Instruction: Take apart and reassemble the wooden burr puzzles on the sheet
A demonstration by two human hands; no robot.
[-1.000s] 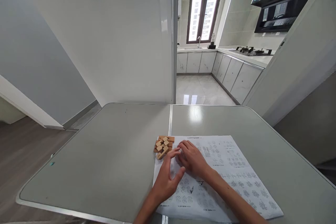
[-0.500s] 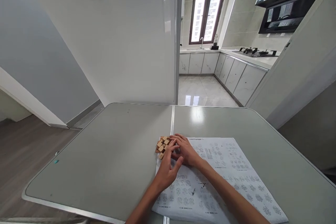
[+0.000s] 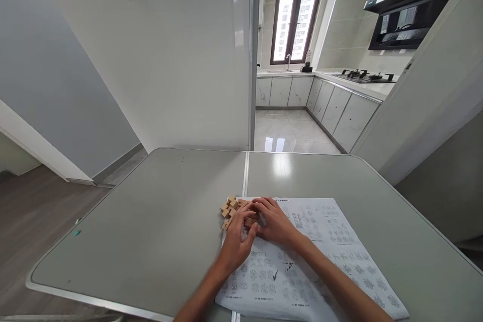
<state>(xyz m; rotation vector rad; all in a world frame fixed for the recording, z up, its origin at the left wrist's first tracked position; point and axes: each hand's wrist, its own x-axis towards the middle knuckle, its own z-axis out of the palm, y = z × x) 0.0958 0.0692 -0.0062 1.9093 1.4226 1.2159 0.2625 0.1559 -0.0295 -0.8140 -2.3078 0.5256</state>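
Observation:
Small notched wooden puzzle pieces (image 3: 229, 207) lie in a cluster at the top left corner of a printed paper sheet (image 3: 320, 271). My left hand (image 3: 237, 239) curls over the cluster's right side, its fingertips on the wood and its thumb pointing right. Facing it, my right hand (image 3: 277, 224) is bent around a reddish-brown wooden piece (image 3: 250, 222) between the two hands. The fingers of both hands meet there and partly hide the pieces. Line drawings of puzzle shapes and a few dark pen marks show on the sheet.
A grey-green folding table (image 3: 151, 241) with a metal edge and a centre seam carries everything. A small green scrap (image 3: 77, 233) lies near its left edge. Beyond the table stand a white wall panel (image 3: 196, 60) and a kitchen with a gas hob (image 3: 366, 76).
My hands have shifted a little and parted slightly, so the reddish-brown wood between them now shows. The cluster at the left looks rearranged. The view has moved slightly.

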